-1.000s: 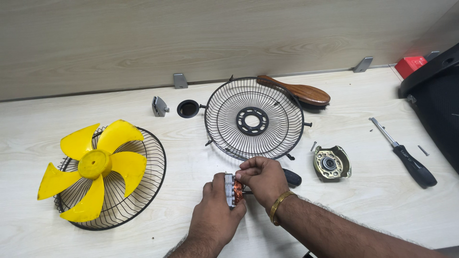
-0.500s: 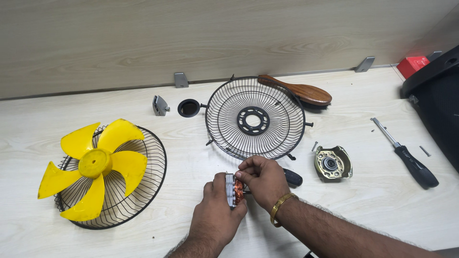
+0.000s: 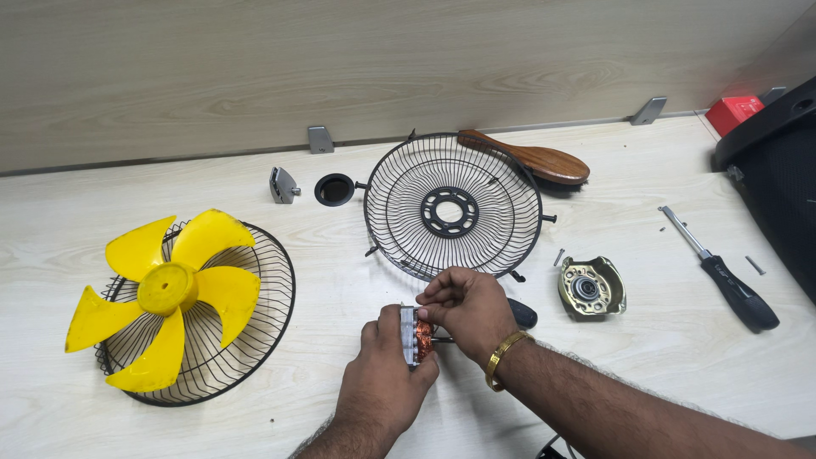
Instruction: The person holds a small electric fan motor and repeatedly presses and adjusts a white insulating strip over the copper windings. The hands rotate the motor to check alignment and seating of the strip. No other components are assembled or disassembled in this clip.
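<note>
Black fan grille (image 3: 453, 208) just beyond hands; yellow blade (image 3: 166, 289) left

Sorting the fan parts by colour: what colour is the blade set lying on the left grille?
Bright yellow: the blade set lies on the black grille, seen in the head view.

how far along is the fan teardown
Done, by the look of it: yellow blade lies on one grille, the other grille lies apart, and a motor end cover sits loose. In hand: left hand and right hand hold the copper-wound motor core. What remains cannot be judged.
</note>
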